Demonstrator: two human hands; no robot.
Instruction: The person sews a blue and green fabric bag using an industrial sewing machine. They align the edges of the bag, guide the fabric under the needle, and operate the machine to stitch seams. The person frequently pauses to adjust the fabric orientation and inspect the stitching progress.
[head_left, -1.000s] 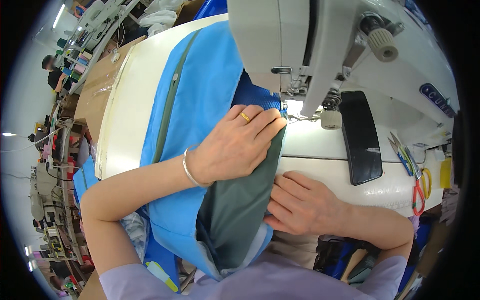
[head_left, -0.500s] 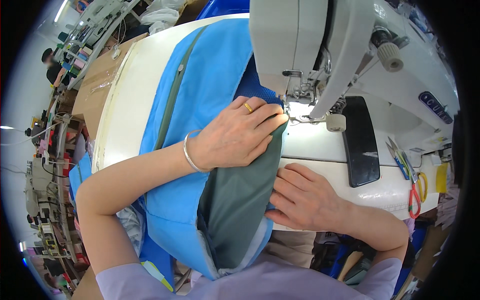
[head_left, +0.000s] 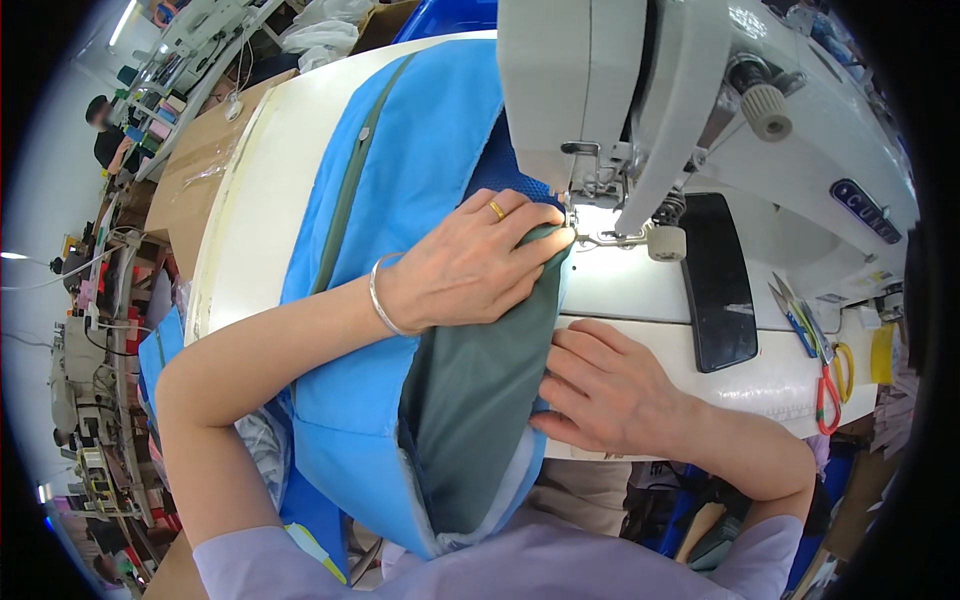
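My left hand (head_left: pixel 470 262) grips a grey-green fabric layer (head_left: pixel 465 390) beside the presser foot (head_left: pixel 573 222) of a white sewing machine (head_left: pixel 550 90), fingertips closed on its edge. The layer lies inside a light blue fabric piece (head_left: pixel 350 370) with a grey-green zipper (head_left: pixel 348 200); dark blue mesh (head_left: pixel 495 165) shows behind my fingers. My right hand (head_left: pixel 600 385) is curled on the same fabric's right edge, lower down at the front of the white worktop (head_left: pixel 240 250). What is under my left fingertips is partly hidden.
A black phone-like slab (head_left: pixel 718 290) lies right of the needle, with scissors (head_left: pixel 830 385) and a yellow block (head_left: pixel 881 355) farther right. Cardboard (head_left: pixel 185 180), white bags (head_left: pixel 315 35) and a blue bin (head_left: pixel 445 18) border the worktop. A co-worker (head_left: pixel 105 135) is among machines at far left.
Over the last second both my hands have shifted slightly forward, away from my body, with the fabric; my left fingers have moved a little up along the needle area.
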